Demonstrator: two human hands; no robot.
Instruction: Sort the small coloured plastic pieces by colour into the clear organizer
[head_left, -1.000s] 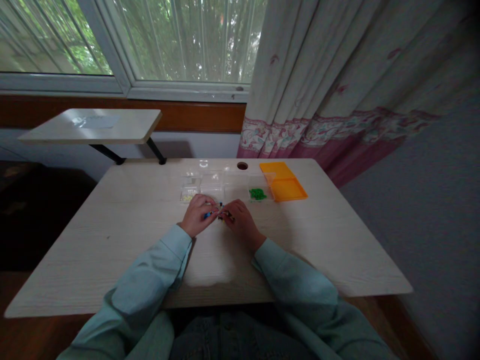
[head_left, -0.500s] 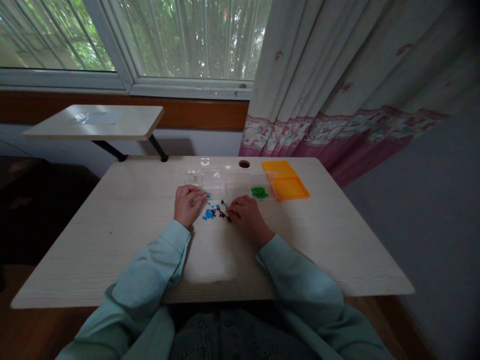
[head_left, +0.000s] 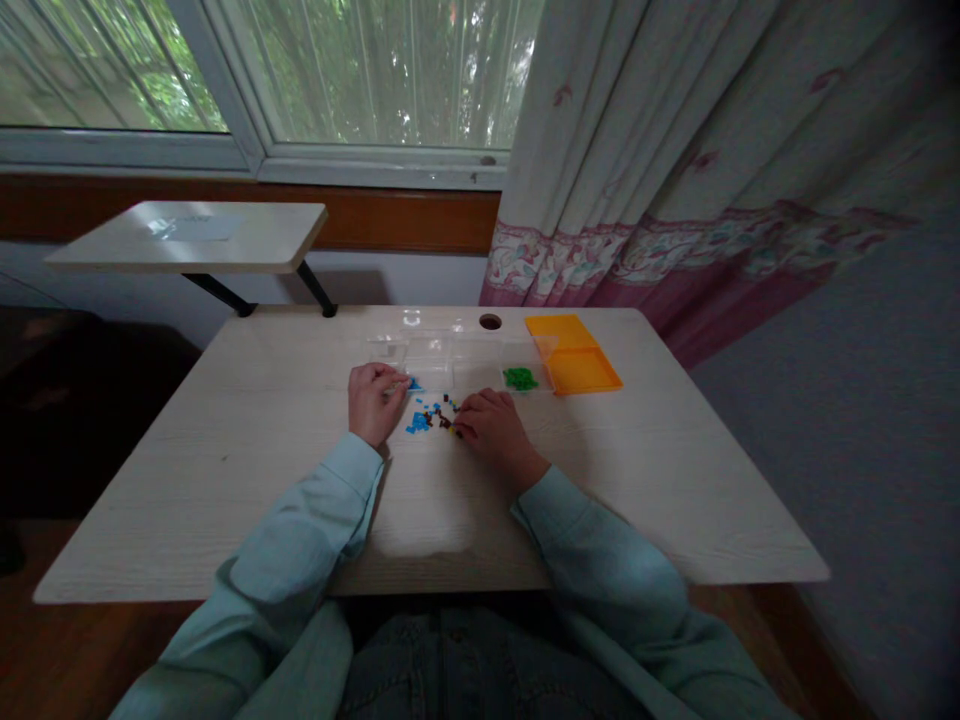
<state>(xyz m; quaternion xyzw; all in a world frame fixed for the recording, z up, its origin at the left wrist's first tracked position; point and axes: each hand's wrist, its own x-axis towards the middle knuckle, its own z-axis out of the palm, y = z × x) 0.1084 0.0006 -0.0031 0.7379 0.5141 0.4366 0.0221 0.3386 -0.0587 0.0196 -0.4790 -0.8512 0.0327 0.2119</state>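
My left hand (head_left: pixel 373 403) is at the front left of a clear divided box (head_left: pixel 476 352), thumb and fingertips pinched together. Right at those fingertips, small blue pieces (head_left: pixel 415 384) show at the box's front edge; whether one is in the pinch is too small to see. My right hand (head_left: pixel 493 428) rests on the table with fingers bent down and closed, touching the right side of a loose pile of tiny pieces. Blue bits (head_left: pixel 418 423) lie on the pile's left, dark brown bits (head_left: pixel 444 421) nearer the right hand. Its fingertips hide what they grip, if anything.
Green pieces (head_left: pixel 520 378) fill part of the box's right compartment. An orange tray (head_left: pixel 581 365) lies beside it, partly under the box's edge. Behind are a cable hole (head_left: pixel 490 322) and, at left, a raised shelf (head_left: pixel 195 245) on black legs. A curtain (head_left: pixel 600 150) hangs at the right.
My left fingertips have shifted slightly at the box's edge, and more blue shows beside them. My right hand stays at the pile, its fingers barely moved. The view has tilted slightly.
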